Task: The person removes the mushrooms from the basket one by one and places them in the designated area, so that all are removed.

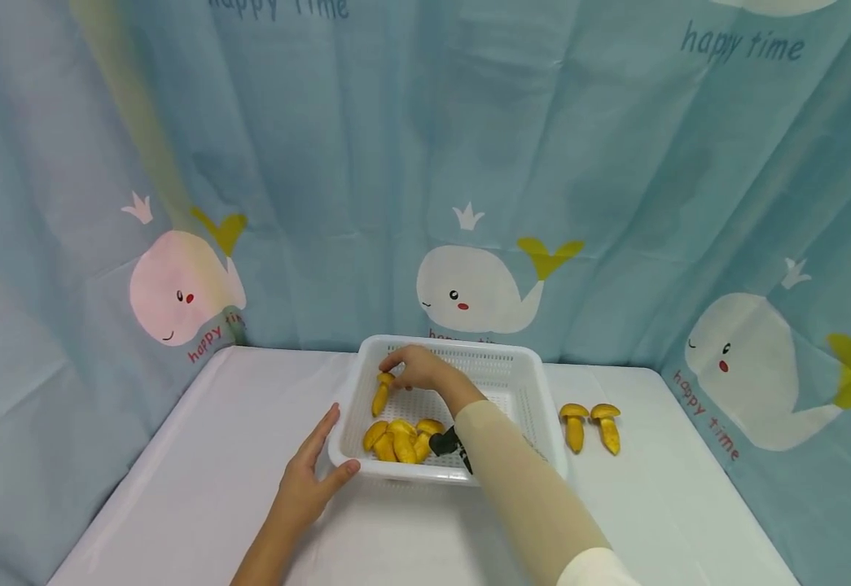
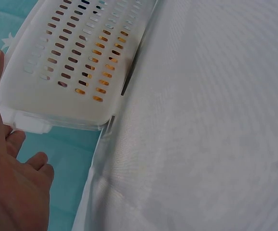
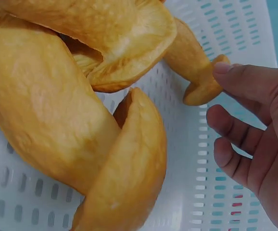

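Observation:
A yellow toy mushroom (image 1: 380, 395) stands by the left wall inside a white perforated basket (image 1: 551, 415). My right hand (image 1: 423, 368) reaches in from above and pinches its cap between thumb and fingers; the right wrist view shows the thumb on the cap (image 3: 204, 89). Several more mushrooms (image 1: 405, 443) lie in a cluster at the basket's front left, large and close in the right wrist view. Outside the front left corner, my left hand (image 1: 304, 488) has thumb and forefinger spread along the rim. In the left wrist view the left hand (image 2: 18, 178) is beside the basket wall (image 2: 38, 103).
Two mushrooms (image 1: 575, 427) lie side by side on the white tabletop (image 1: 242, 423), right of the basket. A dark strap-like piece (image 1: 449, 443) shows at the right forearm. Blue curtain (image 1: 366, 203) printed with whales hangs behind and at both sides.

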`<state>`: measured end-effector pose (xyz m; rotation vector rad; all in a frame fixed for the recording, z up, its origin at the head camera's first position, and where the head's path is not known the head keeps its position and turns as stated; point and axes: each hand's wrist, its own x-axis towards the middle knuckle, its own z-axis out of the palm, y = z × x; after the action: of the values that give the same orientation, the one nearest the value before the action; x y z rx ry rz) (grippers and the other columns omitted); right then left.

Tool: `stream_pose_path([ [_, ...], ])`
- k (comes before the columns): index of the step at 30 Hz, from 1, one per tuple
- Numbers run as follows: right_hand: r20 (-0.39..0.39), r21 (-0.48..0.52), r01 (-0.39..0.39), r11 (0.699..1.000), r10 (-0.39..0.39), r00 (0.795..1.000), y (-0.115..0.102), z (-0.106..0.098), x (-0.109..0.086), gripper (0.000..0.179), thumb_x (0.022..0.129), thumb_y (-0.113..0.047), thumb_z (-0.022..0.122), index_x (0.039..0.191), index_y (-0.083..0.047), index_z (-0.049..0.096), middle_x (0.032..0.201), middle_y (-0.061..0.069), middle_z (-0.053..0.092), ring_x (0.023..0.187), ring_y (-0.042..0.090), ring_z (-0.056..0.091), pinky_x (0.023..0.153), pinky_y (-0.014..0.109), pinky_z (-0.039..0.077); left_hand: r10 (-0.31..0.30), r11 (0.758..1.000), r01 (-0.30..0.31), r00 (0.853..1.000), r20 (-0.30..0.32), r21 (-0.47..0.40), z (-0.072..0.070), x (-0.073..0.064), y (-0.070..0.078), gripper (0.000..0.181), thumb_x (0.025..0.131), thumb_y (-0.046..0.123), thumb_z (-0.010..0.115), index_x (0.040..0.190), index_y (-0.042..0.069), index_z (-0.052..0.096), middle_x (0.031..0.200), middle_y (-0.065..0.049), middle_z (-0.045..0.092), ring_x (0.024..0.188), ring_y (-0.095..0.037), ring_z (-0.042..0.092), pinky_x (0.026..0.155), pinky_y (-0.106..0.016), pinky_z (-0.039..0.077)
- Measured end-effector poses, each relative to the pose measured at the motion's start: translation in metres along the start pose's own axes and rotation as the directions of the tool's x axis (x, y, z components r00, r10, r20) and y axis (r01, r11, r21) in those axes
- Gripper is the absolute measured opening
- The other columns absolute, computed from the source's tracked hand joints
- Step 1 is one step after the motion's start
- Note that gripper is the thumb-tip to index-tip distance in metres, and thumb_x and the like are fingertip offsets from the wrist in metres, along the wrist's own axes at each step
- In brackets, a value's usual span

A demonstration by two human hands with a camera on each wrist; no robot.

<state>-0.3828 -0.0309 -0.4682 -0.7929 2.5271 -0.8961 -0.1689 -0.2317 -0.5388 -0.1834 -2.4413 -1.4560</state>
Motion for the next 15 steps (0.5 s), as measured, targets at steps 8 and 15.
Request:
stream_pose_path([
  [8,0.012,-0.022,-0.018,1.000,0.018,1.000,0.0018,0.0047,-0.0021,0.037,0.092,-0.012,0.078,0.128,-0.019,0.072,0.133,0.000,0.067,0.086,0.016,0.064,0.074,0.025,0.060,-0.012,1.000,0.012,1.000,0.000,-0.005,0.0019,-0.0050,0.0004,0.089,0.089,0.034,0.082,0.161,0.036,0.030,0.168,0.009,0.029,0.155,-0.029,0.029,0.119,-0.063,0.030],
  [15,0.022,0.040,-0.066,0.997,0.065,0.998,-0.0017,0.0038,-0.0041,0.037,0.090,-0.011,0.079,0.126,-0.019,0.073,0.125,-0.001,0.069,0.084,0.022,0.064,0.076,0.028,0.060,-0.027,0.999,0.028,1.000,0.008,-0.028,0.0027,-0.0015,0.0008,0.089,0.089,0.035,0.081,0.161,0.035,0.030,0.168,0.009,0.028,0.155,-0.030,0.028,0.117,-0.067,0.030],
])
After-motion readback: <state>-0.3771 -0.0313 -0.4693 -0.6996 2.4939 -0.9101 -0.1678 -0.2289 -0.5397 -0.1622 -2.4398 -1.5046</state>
